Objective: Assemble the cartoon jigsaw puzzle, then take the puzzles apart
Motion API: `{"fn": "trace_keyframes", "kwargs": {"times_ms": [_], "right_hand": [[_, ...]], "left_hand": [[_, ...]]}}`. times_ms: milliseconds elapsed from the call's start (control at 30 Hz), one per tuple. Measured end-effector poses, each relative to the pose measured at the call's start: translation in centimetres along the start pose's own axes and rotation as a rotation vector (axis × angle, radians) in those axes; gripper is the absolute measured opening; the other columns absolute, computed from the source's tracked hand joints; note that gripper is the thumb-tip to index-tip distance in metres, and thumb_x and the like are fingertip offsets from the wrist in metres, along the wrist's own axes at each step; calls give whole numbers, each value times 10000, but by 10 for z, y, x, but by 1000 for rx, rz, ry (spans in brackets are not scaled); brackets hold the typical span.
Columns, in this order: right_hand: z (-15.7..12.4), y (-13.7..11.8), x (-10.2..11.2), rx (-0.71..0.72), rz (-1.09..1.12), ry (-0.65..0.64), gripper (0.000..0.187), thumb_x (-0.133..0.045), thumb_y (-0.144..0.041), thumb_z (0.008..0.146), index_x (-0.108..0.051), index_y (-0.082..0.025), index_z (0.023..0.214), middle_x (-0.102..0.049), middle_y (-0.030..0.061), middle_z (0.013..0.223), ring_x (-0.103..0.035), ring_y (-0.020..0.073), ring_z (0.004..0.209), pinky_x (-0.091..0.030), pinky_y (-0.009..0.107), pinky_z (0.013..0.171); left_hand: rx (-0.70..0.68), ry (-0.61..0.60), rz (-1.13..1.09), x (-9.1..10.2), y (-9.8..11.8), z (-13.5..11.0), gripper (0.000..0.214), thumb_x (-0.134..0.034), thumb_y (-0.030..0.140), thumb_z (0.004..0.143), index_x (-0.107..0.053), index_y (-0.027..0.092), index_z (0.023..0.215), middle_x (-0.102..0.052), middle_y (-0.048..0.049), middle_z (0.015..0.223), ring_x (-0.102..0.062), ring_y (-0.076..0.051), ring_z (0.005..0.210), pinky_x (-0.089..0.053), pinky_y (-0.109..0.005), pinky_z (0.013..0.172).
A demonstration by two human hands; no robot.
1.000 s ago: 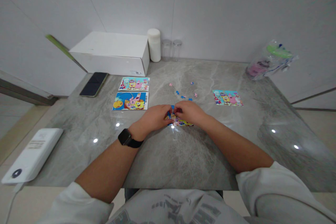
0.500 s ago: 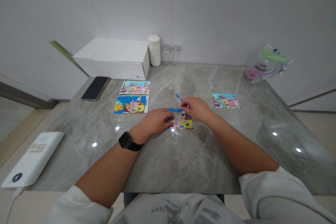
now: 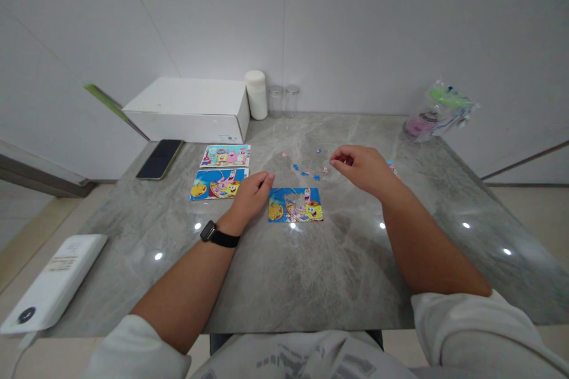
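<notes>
Nearest to the body, on the grey table (image 3: 320, 284), a white power bank (image 3: 57, 278) with a cable lies far to the left of the left hand (image 3: 251, 195). A dark watch (image 3: 217, 234) is worn on the wrist behind this hand. The left hand is loosely curled near the table surface, and I cannot tell if something is inside its fingers. Just to the right of it lies the puzzle (image 3: 295, 207), flat, with a grey gap in the upper part of its picture. To the left of the same hand is a blue card (image 3: 213, 185), whose right end the hand hides in part. Several loose pieces (image 3: 316, 177), blue and pink, are scattered beyond the puzzle, between the two hands. The right hand (image 3: 361, 169) is to the right of these pieces, thumb and fingertips brought close together; whether they pinch a piece, I cannot tell. Behind its wrist, another card (image 3: 393, 169) shows only a small part. Farther than the left hand are a light card (image 3: 226, 156), a phone (image 3: 160, 159), a white box (image 3: 191, 125), a white bottle (image 3: 256, 96) and two clear jars (image 3: 291, 102). Beyond the right hand, more to the right, stands a plastic bag (image 3: 438, 111) with pink and green colours.
</notes>
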State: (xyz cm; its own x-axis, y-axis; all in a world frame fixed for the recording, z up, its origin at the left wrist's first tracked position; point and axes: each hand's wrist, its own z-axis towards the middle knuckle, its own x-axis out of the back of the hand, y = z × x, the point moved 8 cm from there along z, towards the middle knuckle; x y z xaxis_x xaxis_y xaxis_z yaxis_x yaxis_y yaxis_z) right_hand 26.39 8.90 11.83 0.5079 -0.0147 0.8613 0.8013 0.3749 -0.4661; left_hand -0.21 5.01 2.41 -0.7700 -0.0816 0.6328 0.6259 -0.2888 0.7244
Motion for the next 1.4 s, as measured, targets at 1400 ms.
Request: {"fn": "trace_keyframes", "kwargs": {"times_ms": [1400], "right_hand": [[25,87,-97,-109,-238,-194,183,-699,-248,917,-772,-184,1072,-748,115,1116,-674,215,1070,-491,291,951]], "left_hand": [[153,147,-239,-1,-19,0,505,-383,534,1052,-537,218,689,-538,1,663,-524,-172,676,-394,-311,672]]}}
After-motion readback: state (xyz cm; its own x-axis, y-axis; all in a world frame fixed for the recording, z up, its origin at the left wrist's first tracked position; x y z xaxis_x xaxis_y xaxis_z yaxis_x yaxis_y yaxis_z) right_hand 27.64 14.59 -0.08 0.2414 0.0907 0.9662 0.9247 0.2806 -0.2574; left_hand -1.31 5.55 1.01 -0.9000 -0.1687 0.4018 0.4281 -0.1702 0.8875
